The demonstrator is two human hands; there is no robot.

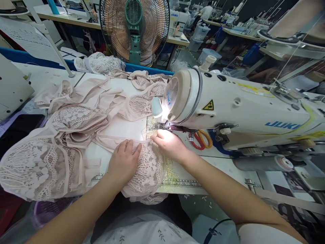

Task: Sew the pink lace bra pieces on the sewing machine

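Lace piece (148,169) under flat left hand (123,162), right hand (169,144) pinching its edge

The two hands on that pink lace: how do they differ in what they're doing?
The left hand lies flat, fingers spread, pressing the lace piece to the table, away from the needle. The right hand sits farther forward, fingertips at the presser foot of the Juki sewing machine, brightly lit by its lamp, while the left hand is in dimmer light. Both are bare and rest on the same lace.

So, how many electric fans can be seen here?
1. A round green standing fan with a wire cage stands behind the work table, above the pile of pink lace fabric. Others may be hidden.
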